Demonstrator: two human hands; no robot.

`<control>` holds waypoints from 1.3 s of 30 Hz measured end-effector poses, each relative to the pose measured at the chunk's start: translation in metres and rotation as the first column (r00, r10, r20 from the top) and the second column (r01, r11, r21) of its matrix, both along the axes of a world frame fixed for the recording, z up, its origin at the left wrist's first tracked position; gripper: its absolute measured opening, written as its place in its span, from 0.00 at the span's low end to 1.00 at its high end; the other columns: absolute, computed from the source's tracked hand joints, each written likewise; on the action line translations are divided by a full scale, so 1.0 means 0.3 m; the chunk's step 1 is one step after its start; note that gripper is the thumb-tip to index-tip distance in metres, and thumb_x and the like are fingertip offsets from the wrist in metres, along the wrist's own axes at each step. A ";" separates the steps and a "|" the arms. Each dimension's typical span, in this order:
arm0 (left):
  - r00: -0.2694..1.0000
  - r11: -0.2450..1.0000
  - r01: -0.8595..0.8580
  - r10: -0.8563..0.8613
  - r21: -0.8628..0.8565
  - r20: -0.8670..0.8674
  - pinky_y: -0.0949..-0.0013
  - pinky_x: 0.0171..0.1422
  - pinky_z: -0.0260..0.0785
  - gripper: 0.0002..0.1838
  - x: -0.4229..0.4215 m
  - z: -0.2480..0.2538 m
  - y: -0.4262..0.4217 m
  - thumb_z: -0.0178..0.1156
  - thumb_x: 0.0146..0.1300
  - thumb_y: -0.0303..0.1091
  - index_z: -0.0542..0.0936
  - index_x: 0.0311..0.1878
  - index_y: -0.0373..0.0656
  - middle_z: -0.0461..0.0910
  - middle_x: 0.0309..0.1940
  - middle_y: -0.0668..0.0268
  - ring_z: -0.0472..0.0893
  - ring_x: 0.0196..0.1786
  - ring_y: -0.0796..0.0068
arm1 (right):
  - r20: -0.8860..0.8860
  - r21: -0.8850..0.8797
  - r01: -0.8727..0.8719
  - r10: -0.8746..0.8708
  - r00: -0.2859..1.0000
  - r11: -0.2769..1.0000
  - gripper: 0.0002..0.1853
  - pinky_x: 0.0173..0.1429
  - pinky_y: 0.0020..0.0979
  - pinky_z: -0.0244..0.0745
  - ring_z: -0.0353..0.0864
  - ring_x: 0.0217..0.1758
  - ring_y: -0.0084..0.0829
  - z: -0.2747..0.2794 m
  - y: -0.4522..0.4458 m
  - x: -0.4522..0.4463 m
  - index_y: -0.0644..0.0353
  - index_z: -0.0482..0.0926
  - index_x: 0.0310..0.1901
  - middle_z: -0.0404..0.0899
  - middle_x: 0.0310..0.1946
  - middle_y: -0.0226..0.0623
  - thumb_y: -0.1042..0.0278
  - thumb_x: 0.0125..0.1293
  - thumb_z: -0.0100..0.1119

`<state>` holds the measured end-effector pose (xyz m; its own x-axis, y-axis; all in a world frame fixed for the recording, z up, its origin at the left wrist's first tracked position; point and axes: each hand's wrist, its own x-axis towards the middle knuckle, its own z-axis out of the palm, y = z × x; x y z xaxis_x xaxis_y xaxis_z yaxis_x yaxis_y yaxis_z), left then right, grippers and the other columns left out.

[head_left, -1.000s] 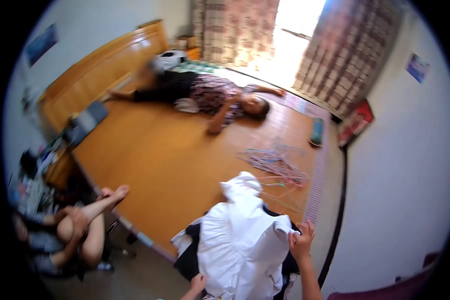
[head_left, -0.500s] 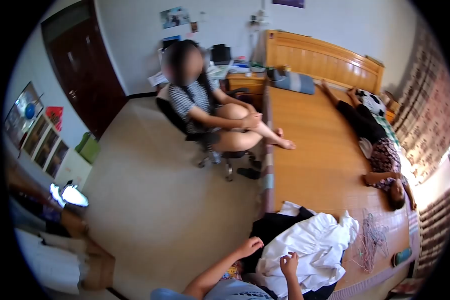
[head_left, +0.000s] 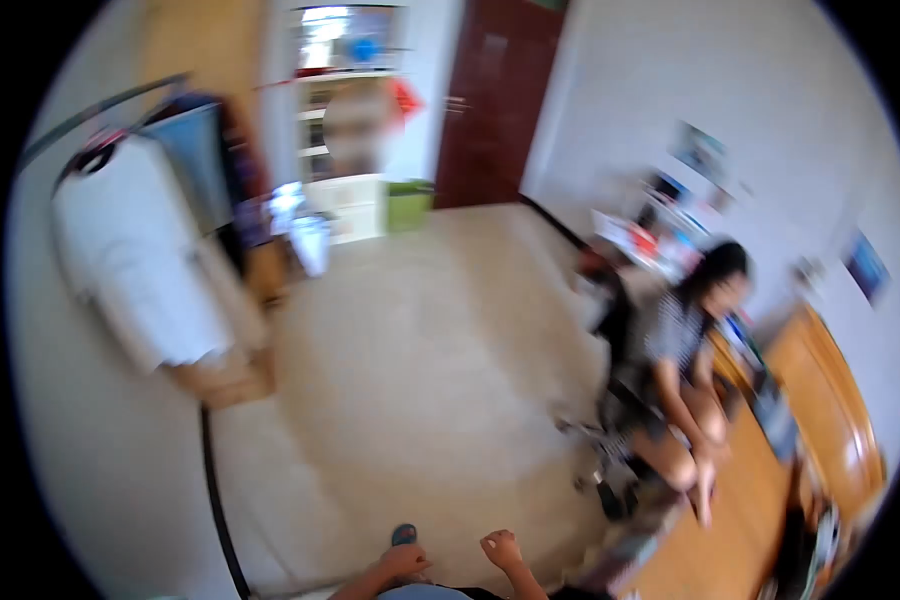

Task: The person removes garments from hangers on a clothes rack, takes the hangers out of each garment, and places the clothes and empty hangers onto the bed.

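Head view: left hand, nearest the sandal, and right hand curl loosely above the floor, apart; grip cannot be determined.

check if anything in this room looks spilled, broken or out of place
Nothing clearly stands out: the white garment hangs from the rack, the green container stands by the white cabinet, and no spill shows on the floor. Blur could hide small damage.

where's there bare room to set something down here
Widest: the floor ahead of your left hand and right hand, between the hanging clothes and the chair, back to the green box. Smaller: the bed just right of the seated person's feet. Crowded: among the clothes, and around the papers beyond the chair.
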<state>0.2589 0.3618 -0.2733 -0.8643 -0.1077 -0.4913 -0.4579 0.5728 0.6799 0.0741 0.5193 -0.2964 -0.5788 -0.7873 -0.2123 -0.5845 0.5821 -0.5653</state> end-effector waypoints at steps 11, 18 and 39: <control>0.520 0.580 -0.809 0.782 0.094 -0.345 0.67 0.33 0.63 0.17 0.141 0.189 -0.681 0.50 0.51 0.48 0.73 0.24 0.41 0.72 0.23 0.61 0.72 0.28 0.65 | 0.084 -0.244 -0.656 0.689 0.720 0.714 0.14 0.43 0.38 0.63 0.69 0.37 0.42 0.099 -1.099 -0.011 0.62 0.73 0.32 0.72 0.32 0.45 0.62 0.45 0.53; 0.097 0.148 -0.984 0.908 0.095 -0.408 0.66 0.33 0.65 0.15 0.097 0.162 -1.114 0.53 0.49 0.45 0.74 0.23 0.41 0.73 0.24 0.60 0.73 0.29 0.62 | -0.023 -0.574 -0.684 0.826 0.563 0.450 0.08 0.42 0.35 0.63 0.68 0.38 0.40 0.307 -1.702 -0.006 0.61 0.73 0.28 0.72 0.31 0.44 0.68 0.45 0.55; -0.030 -0.720 -0.677 0.236 -0.154 -0.971 0.68 0.22 0.56 0.13 0.689 1.690 -2.199 0.51 0.45 0.35 0.66 0.18 0.32 0.64 0.10 0.60 0.65 0.16 0.74 | -0.265 -0.640 -0.711 0.952 -0.153 -0.292 0.07 0.53 0.36 0.54 0.57 0.51 0.43 0.881 -2.899 0.481 0.56 0.72 0.30 0.62 0.43 0.39 0.71 0.46 0.55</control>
<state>0.4656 -0.2980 0.2337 0.4597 -0.4473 0.7672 -0.8742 -0.0760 0.4795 0.2184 -0.3503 -0.0322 0.7939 -0.3406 0.5037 0.0632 -0.7776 -0.6255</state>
